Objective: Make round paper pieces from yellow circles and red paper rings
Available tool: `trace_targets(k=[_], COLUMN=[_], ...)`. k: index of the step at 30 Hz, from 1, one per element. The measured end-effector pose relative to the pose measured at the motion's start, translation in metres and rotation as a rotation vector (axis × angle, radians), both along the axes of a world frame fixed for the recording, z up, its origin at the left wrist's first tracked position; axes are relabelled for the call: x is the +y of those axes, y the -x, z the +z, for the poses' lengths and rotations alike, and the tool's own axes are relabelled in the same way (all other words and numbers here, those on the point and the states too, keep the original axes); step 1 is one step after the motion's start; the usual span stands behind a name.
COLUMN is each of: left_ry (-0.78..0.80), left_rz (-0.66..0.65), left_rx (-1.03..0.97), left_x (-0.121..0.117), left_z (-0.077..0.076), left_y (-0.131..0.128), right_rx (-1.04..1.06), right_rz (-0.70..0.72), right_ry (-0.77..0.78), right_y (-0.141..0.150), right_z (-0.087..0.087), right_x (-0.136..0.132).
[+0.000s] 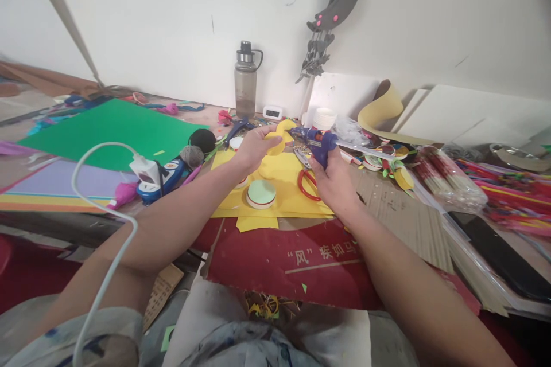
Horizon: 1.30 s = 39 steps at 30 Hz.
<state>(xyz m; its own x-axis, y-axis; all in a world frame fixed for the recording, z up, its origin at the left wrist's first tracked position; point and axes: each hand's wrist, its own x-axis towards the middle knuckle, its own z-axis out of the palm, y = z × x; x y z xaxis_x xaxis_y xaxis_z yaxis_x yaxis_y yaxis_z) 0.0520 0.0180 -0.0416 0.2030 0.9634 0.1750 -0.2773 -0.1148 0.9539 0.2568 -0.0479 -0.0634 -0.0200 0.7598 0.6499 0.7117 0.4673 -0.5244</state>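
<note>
My left hand [257,148] pinches a curved yellow paper piece [284,128] in front of me. In my right hand [333,175] is a blue hot glue gun [321,143], its nozzle close to the yellow piece; whether they touch I cannot tell. A clear glue stick [365,149] sticks out of the gun's back. Below my hands lie yellow sheets [288,189] with a round, pale-green-topped disc [261,192] on them. Red-handled scissors [306,185] rest beside my right hand, partly hidden by it.
A water bottle [245,83] and a small digital clock [272,112] stand by the wall. On the left are a green sheet [112,129] and a blue power strip [161,180] with a white cable. A phone [499,246] and bagged sticks [450,178] lie right; red cardboard [258,258] covers the front edge.
</note>
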Motion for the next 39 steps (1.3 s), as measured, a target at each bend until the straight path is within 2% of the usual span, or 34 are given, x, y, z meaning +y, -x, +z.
trace_targets(k=[8, 14, 20, 25, 30, 39], left_ry=[0.001, -0.006, -0.058, -0.012, -0.001, -0.014], left_rz=[-0.061, -0.004, 0.061, 0.0, -0.04, 0.011], left_rx=[0.014, 0.002, -0.019, 0.004, 0.027, 0.033], left_x=[-0.003, -0.002, 0.003, -0.003, -0.007, -0.004], left_z=[-0.002, 0.0, -0.002, -0.003, -0.001, -0.001], left_y=[-0.002, -0.001, 0.001, -0.002, -0.003, -0.003], right_rx=[0.03, 0.038, 0.06, 0.077, 0.091, 0.078], right_rz=[-0.016, 0.038, -0.015, -0.071, -0.035, -0.052], right_ry=[0.056, 0.073, 0.029, 0.026, -0.004, 0.027], right_y=[0.0, 0.002, 0.0, -0.003, -0.002, -0.005], right_z=[0.004, 0.002, 0.003, 0.002, 0.003, 0.003], right_x=[-0.002, -0.002, -0.001, 0.0, 0.0, 0.001])
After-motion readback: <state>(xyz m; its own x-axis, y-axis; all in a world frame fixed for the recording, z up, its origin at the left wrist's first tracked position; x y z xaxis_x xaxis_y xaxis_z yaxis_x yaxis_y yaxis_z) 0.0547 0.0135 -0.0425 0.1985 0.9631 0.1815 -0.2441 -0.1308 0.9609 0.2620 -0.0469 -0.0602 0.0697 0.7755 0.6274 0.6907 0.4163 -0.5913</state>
